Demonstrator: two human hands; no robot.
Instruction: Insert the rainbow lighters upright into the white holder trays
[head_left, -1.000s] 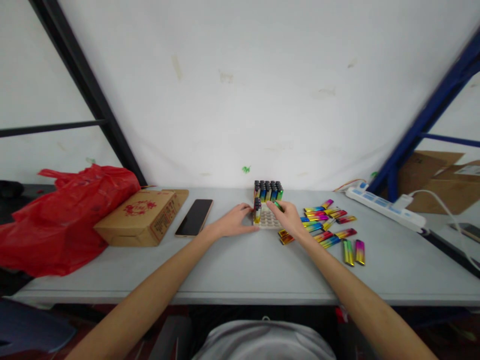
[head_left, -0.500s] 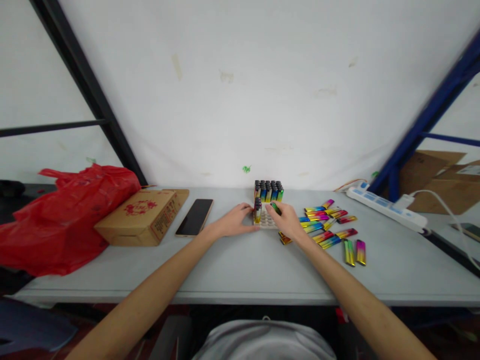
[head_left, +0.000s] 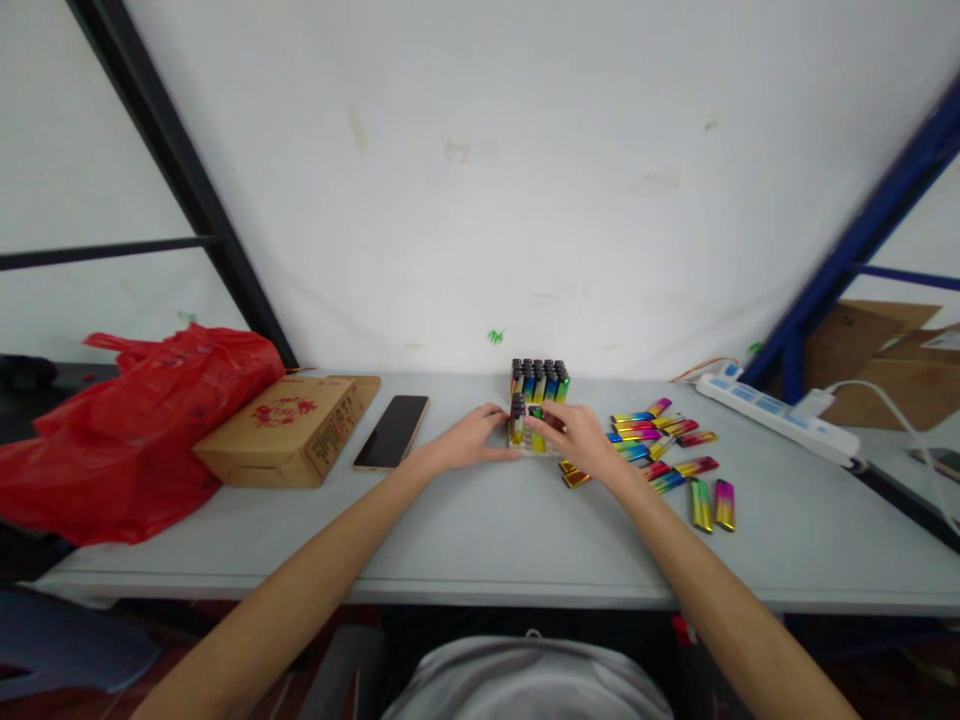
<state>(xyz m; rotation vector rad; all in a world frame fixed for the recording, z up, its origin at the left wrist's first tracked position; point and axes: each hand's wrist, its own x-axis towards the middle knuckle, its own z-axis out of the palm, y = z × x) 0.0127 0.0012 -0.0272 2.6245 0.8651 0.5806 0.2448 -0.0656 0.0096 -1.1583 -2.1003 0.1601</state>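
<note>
A pale tray [head_left: 528, 449] with small round slots lies at the table's middle, a short row of upright lighters [head_left: 517, 420] at its left side. My left hand [head_left: 474, 438] rests at the tray's left edge, thumb and fingers apart around that side, holding nothing visible. Between the fingers and thumb of my right hand [head_left: 574, 436] is a green lighter [head_left: 538, 434], upright over the tray; its lower end is hard to make out. Behind stands a full block of upright lighters [head_left: 540, 380] with black tops. Loose shiny lighters [head_left: 660, 440] lie to the right.
A dark phone [head_left: 391, 432], a cardboard box [head_left: 277, 430] and a red plastic bag [head_left: 150, 440] are on the left. On the right, a white power strip [head_left: 780, 418] with a cable lies along the table [head_left: 480, 540]. A wall rises behind.
My right hand has tipped the green lighter from slanted to upright and brought it down to the tray. My left hand remains at the tray's left side. The view has shifted slightly.
</note>
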